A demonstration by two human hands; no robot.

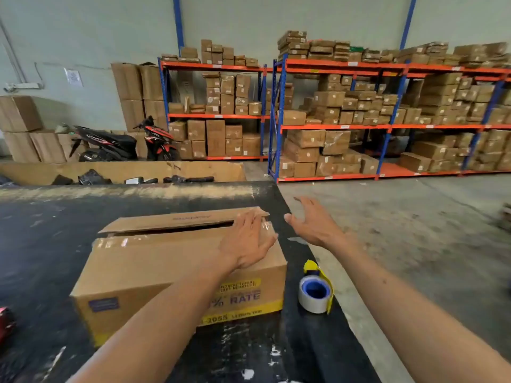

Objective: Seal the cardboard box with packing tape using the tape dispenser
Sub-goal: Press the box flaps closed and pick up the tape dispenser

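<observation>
Head view shows a cardboard box (177,272) resting on a dark table (41,244), with its top flaps only partly closed: the far flap is lifted and a dark gap is left along the middle seam, so nothing of the inside can be made out. The left hand (249,241) is laid flat, fingers spread, on the right end of the box top, pressing the near flap down; nothing is gripped by it. The right hand (315,222) is held open in the air just right of the box's far right corner, empty and touching nothing. The tape dispenser (316,291), yellow with a blue-cored roll, stands untouched on the table just right of the box, near the table's right edge. The step in hand is judged to be the closing of the flaps; no fresh tape has yet been laid. Next, the far flap would need pressing flat and the dispenser picking up, probably by the right hand. Beyond the table, an open carton (193,171) holds dark wrapped parcels.
</observation>
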